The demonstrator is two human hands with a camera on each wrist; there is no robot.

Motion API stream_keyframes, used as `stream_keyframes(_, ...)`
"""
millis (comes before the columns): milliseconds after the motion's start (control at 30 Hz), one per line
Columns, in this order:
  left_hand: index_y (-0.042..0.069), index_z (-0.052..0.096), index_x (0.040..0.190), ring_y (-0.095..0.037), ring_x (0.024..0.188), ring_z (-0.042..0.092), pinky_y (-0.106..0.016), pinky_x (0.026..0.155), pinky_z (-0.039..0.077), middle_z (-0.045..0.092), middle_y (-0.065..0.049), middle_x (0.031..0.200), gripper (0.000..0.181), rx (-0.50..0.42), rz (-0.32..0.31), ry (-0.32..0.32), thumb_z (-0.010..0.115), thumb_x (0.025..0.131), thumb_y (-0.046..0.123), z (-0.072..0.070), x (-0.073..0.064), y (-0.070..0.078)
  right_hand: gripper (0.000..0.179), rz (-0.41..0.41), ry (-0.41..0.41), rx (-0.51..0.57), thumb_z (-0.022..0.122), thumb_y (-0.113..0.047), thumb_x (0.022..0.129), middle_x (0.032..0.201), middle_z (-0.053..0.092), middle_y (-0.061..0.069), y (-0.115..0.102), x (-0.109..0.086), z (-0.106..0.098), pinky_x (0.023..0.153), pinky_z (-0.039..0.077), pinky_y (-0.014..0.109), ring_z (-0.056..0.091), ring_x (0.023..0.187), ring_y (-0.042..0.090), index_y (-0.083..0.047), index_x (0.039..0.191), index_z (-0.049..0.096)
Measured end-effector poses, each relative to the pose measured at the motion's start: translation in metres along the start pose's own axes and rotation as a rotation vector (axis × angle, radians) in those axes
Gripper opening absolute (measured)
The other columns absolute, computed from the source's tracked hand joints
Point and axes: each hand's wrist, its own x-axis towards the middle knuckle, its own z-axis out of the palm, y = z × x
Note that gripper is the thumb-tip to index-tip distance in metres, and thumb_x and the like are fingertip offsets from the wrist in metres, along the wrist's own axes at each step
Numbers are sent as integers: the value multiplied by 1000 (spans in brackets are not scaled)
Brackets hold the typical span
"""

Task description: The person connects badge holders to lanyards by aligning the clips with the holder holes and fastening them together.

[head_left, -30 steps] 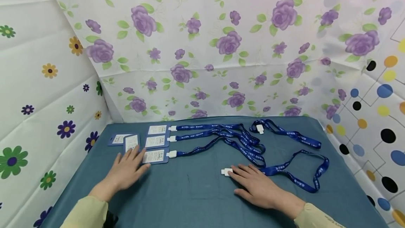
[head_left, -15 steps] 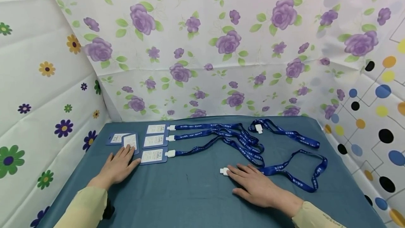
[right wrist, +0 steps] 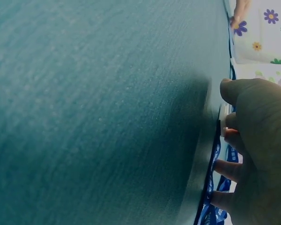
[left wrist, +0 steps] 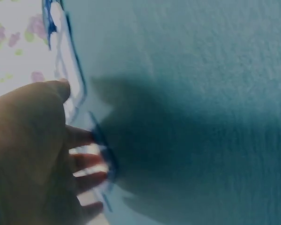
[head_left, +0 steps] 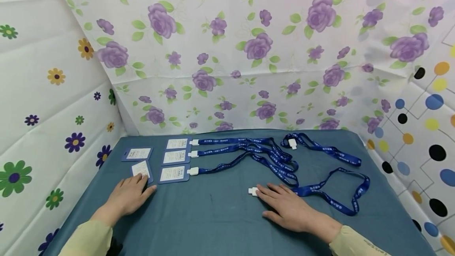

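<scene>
My left hand (head_left: 126, 196) lies with spread, mostly straight fingers, its fingertips on the near end of a blue-edged ID card holder (head_left: 140, 168). That holder sits slightly tilted on the cloth, just in front of a second loose card holder (head_left: 138, 153). In the left wrist view the fingertips (left wrist: 96, 180) press at the holder's edge. My right hand (head_left: 288, 208) rests flat over a blue lanyard (head_left: 309, 191), fingers extended. The lanyard's white plastic clip (head_left: 252, 191) pokes out beyond the index fingertip, and its loop spreads to the right.
Three card holders (head_left: 174, 173) clipped to blue lanyards (head_left: 227, 166) lie in a column at left centre, straps running right and overlapping. Another lanyard (head_left: 332, 153) with a white clip (head_left: 292, 144) lies at the back right. Patterned cloth walls (head_left: 227, 50) surround the teal-covered table (head_left: 213, 224).
My left hand has drawn the near card holder toward me and a little left, off the other loose one, which is now fully uncovered. My right hand has stayed in place.
</scene>
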Motion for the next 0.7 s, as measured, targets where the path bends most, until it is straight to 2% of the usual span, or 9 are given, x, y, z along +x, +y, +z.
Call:
stream_keyframes(100, -8, 49, 147, -58, 134, 38, -75, 109, 23, 43, -36, 148, 78, 21, -10, -18, 40, 106, 58, -4, -3, -1, 66, 3, -4, -1, 46, -53, 107, 169, 23, -5, 0, 0, 0, 121, 19, 61, 23, 153, 31, -23, 164, 29)
stream_keyframes(200, -5, 46, 150, -57, 139, 34, -76, 110, 20, 38, -34, 153, 73, 19, 8, 14, 41, 107, 54, -2, -5, -8, 66, 5, -4, -2, 47, -52, 107, 169, 23, -5, 0, 0, 1, 121, 19, 61, 23, 153, 31, -23, 164, 29)
stream_keyframes(300, -4, 41, 153, -55, 144, 25, -76, 111, 15, 29, -33, 159, 67, -22, 42, 58, 43, 109, 46, 1, -6, -19, 65, 2, 0, -3, 47, -52, 107, 169, 23, -5, 0, 1, 2, 121, 19, 61, 23, 153, 31, -23, 164, 29)
stream_keyframes(400, -6, 41, 153, -54, 147, 21, -76, 111, 14, 25, -34, 160, 62, -80, 66, 73, 43, 110, 40, 6, -7, -31, 65, -2, 0, 0, 47, -51, 107, 169, 23, -5, 0, 1, 3, 121, 19, 61, 24, 153, 32, -23, 164, 29)
stream_keyframes(567, -9, 43, 151, -57, 144, 24, -74, 111, 22, 30, -36, 157, 57, -147, 94, 69, 44, 110, 32, 12, -13, -37, 65, 0, 0, -9, 47, -52, 107, 169, 23, -6, 0, 1, 2, 121, 19, 60, 24, 153, 31, -24, 164, 29)
stream_keyframes(700, -8, 47, 148, -58, 139, 33, -71, 110, 29, 37, -37, 153, 55, -87, 90, 37, 47, 109, 31, 9, -17, -30, 66, 8, 2, -16, 47, -52, 107, 169, 23, -6, 1, 1, 2, 121, 19, 60, 23, 154, 30, -24, 164, 29)
